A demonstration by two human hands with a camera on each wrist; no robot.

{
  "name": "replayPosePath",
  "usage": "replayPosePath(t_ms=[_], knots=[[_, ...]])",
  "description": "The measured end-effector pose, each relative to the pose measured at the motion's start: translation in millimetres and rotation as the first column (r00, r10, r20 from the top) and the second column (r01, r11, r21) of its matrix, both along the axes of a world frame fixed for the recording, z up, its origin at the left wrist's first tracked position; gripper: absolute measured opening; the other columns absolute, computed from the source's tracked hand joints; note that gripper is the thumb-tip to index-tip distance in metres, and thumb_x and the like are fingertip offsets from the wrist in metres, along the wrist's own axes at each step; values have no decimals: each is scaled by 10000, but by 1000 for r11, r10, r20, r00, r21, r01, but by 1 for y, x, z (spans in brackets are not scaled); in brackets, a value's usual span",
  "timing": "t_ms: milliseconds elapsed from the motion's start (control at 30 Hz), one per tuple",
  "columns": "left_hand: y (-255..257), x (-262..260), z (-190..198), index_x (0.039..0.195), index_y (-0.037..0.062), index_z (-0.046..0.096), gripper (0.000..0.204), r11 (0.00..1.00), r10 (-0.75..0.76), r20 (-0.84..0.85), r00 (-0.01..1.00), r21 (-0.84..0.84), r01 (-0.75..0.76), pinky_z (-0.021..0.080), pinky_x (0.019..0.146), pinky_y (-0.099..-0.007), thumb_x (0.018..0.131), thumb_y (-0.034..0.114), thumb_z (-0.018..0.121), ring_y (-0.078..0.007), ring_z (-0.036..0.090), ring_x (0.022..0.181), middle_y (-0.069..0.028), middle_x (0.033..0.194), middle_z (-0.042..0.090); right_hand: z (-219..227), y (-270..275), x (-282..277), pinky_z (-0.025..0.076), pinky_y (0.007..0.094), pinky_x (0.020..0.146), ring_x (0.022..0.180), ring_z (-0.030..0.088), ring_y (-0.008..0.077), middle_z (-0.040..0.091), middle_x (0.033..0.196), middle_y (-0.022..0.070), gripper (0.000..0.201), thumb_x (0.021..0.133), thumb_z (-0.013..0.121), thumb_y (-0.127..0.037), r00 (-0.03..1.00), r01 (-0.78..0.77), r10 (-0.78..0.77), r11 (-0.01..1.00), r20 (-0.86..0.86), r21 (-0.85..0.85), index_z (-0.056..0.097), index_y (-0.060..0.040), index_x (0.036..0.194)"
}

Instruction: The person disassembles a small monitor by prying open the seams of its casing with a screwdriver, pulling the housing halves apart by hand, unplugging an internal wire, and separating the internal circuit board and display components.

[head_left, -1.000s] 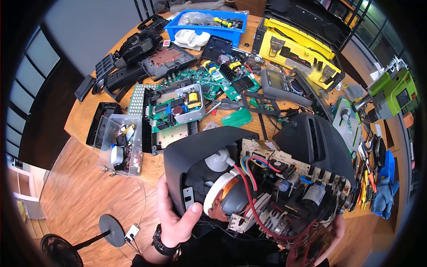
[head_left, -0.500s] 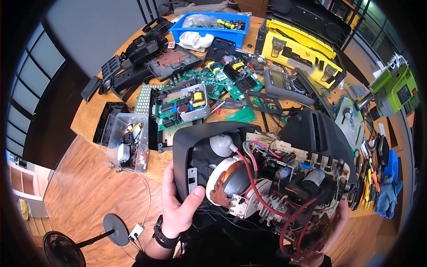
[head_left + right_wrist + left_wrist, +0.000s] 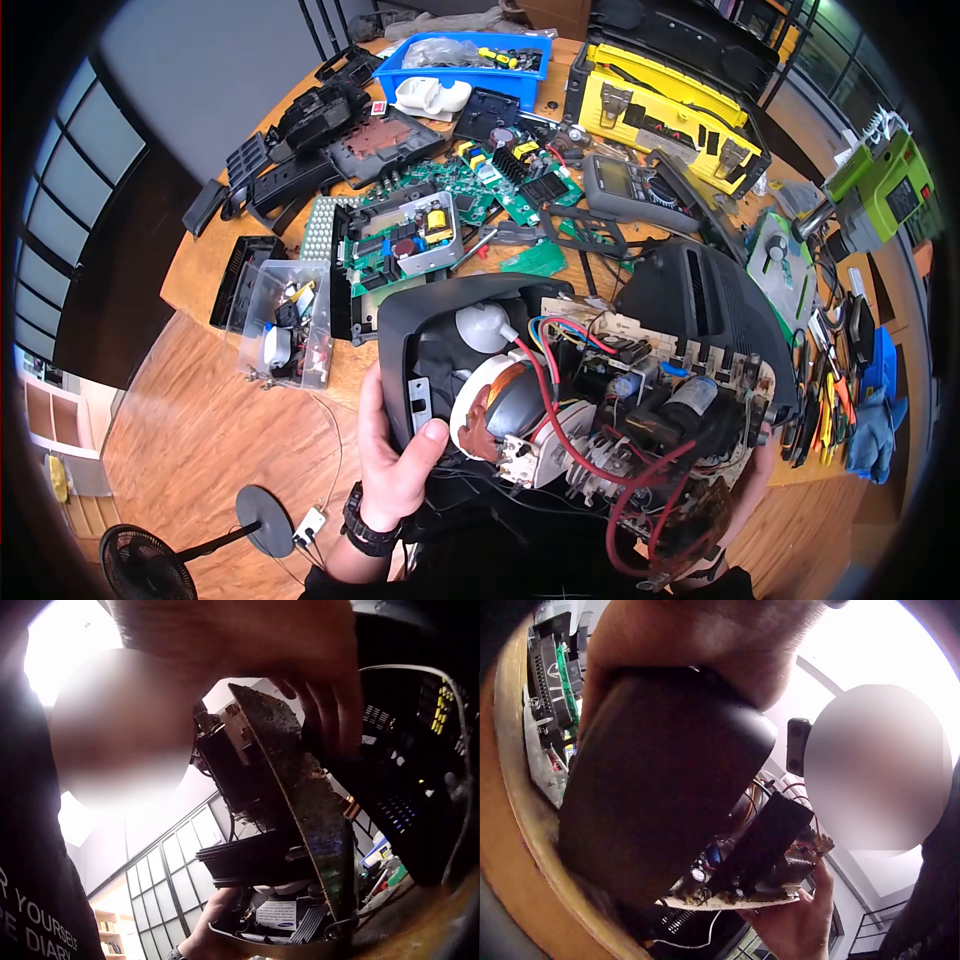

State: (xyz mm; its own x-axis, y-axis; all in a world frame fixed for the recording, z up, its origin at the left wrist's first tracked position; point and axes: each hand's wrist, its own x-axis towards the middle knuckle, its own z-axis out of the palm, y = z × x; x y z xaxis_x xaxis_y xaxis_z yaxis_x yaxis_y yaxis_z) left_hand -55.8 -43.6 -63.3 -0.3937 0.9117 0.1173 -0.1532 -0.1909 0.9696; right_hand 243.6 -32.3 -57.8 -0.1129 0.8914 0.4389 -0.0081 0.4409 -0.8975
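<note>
In the head view, my left hand [image 3: 395,465] grips the left side of a black housing [image 3: 400,340], thumb on its rim beside a metal bracket. Inside are a picture tube [image 3: 512,408] with a grey suction cup and a circuit board [image 3: 620,325] trailing red wires. My right hand, mostly hidden there, pinches the board's edge; the left wrist view shows this hand [image 3: 799,922] beneath the board's corner. Over the board's dusty underside [image 3: 289,757] curve my right fingers [image 3: 326,712] in the right wrist view. A vented black back cover [image 3: 690,290] lies behind the board.
Beyond the housing, green circuit boards [image 3: 520,195], an open grey device [image 3: 440,260] and a multimeter [image 3: 630,190] crowd the table. A clear parts box [image 3: 310,345] sits left; hand tools [image 3: 825,390] and a green power tool [image 3: 885,195] are right. A fan [image 3: 145,565] stands on the floor.
Housing and board have shifted slightly up and left in the head view. Red wires now loop lower at the right, where more of my right forearm shows. Both hands keep their hold.
</note>
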Motion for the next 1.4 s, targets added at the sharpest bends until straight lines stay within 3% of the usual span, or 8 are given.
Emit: replayPosePath(t_ms=[133, 233, 867, 900, 1000, 1033, 1133, 1400], knots=[[-1, -1, -3, 1458, -31, 293, 744, 1000, 5, -18, 1000, 1, -5, 392, 1023, -325, 864, 178, 689, -171, 522, 1169, -109, 1306, 518, 7, -13, 5, 358, 437, 1092, 1348, 408, 316, 256, 1528, 195, 1297, 580, 908, -497, 995, -85, 54, 902, -83, -423, 156, -39, 1533], [0, 0, -1, 1458, -30, 293, 749, 1000, 10, -22, 1000, -4, -10, 393, 1021, -324, 865, 190, 693, -170, 520, 1169, -107, 1306, 518, 42, -26, -16, 291, 418, 1129, 1333, 423, 280, 343, 1490, 207, 1118, 671, 856, -518, 993, 38, -88, 877, -83, -479, 277, -63, 1512], [5, -1, 5, 1447, -2, 356, 623, 999, 31, -12, 999, -45, -31, 434, 949, -288, 897, 66, 639, -124, 542, 1085, -57, 1236, 560, 9, -21, -29, 335, 408, 1103, 1330, 427, 364, 363, 1458, 287, 1087, 792, 772, -449, 980, 189, -195, 977, -50, -102, 175, 135, 1488], [6, -1, 6, 1442, -1, 365, 615, 997, 38, -10, 999, -60, -38, 436, 947, -288, 900, 75, 644, -122, 546, 1079, -56, 1230, 566, 7, -2, 11, 420, 446, 1062, 1296, 481, 338, 393, 1465, 243, 858, 897, 702, -365, 709, 211, -617, 649, -343, -731, 272, 99, 1477], [10, -6, 7, 1428, -1, 389, 592, 997, 25, -7, 1000, -69, -26, 440, 943, -288, 910, 103, 656, -120, 556, 1059, -53, 1205, 585, 14, 6, 12, 420, 436, 1062, 1286, 494, 329, 407, 1466, 217, 740, 937, 648, -262, 631, 146, -656, 624, -414, -767, 282, 68, 1488], [10, -6, 8, 1424, -2, 392, 584, 997, 22, 19, 1000, -68, -21, 440, 943, -287, 914, 105, 655, -119, 559, 1054, -52, 1199, 589, 19, 5, 3, 420, 436, 1062, 1286, 494, 329, 407, 1466, 217, 740, 937, 648, -262, 632, 146, -655, 625, -414, -767, 282, 68, 1488], [10, -5, 8, 1417, -5, 400, 567, 998, 26, 29, 999, -56, -25, 440, 943, -285, 921, 107, 651, -117, 562, 1052, -51, 1192, 594, 41, -7, -43, 453, 411, 1028, 1236, 531, 311, 411, 1460, 217, 684, 952, 595, -223, 987, 156, -154, 984, 34, -84, 284, 81, 1481], [8, -3, 8, 1403, -9, 416, 540, 998, 44, -16, 999, -53, -45, 446, 938, -284, 931, 112, 647, -113, 568, 1053, -53, 1188, 600, 40, -3, -28, 480, 388, 1015, 1220, 549, 284, 471, 1402, 185, 581, 967, 505, -159, 982, 162, -155, 985, 107, -58, 311, 25, 1483]])
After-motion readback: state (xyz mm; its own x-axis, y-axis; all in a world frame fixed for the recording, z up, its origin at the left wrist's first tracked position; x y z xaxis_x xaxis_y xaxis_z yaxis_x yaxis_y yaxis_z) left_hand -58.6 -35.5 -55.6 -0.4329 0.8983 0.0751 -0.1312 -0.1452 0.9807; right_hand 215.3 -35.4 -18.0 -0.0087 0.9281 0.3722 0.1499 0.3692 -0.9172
